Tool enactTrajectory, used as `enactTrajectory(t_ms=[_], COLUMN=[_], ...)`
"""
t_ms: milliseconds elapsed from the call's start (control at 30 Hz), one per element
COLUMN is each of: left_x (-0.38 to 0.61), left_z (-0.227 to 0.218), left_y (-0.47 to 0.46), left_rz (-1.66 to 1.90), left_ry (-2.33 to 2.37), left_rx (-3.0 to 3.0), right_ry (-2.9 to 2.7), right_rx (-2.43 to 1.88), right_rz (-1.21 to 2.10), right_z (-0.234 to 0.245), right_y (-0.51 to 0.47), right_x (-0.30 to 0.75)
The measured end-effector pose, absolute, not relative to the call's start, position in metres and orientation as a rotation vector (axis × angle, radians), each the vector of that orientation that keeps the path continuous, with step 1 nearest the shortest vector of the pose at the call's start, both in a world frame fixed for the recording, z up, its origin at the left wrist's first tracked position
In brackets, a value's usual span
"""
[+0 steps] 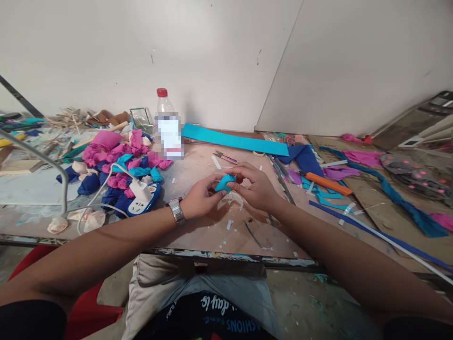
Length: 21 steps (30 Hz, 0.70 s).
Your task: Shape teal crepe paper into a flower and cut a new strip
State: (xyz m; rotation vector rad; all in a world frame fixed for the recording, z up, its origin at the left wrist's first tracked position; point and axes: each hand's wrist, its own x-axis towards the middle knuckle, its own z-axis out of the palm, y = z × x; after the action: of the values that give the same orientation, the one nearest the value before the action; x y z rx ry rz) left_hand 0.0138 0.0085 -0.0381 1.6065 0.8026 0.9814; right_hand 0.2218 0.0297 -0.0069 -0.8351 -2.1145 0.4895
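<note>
Turquoise bundle (pixel 224 183) pinched by my left hand (pixel 201 195) and right hand (pixel 259 190); snips (pixel 225 157) just beyond both, bottle (pixel 169 126) farther past my left.

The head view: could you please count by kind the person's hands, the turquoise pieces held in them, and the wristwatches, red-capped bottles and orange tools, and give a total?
Hands: 2 (left hand, right hand)
Held turquoise piece: 1
Wristwatch: 1
Red-capped bottle: 1
Orange tool: 1
Total: 6
</note>
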Motion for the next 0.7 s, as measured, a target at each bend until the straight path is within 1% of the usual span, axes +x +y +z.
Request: enactTrajectory(t_ms=[500, 600, 700], left_x=[0.0097, 0.0102, 0.0108], left_z=[-0.0308, -0.0301, -0.0289], left_y=[0.0067, 0.0066, 0.0075], left_rz=[0.8, 0.789, 0.839], left_ry=[0.833, 0.817, 0.796], left_rx=[1.834, 1.825, 1.761], right_ry=[-2.183, -2.17, -2.125], right_rx=[-0.768, -0.764, -0.837], right_rz=[0.384, 0.406, 0.502], right_z=[-0.0082, -0.0088, -0.0099], right_y=[0.0298, 0.0286, 0.028], right_x=[0.2238, 0.2241, 0.2239])
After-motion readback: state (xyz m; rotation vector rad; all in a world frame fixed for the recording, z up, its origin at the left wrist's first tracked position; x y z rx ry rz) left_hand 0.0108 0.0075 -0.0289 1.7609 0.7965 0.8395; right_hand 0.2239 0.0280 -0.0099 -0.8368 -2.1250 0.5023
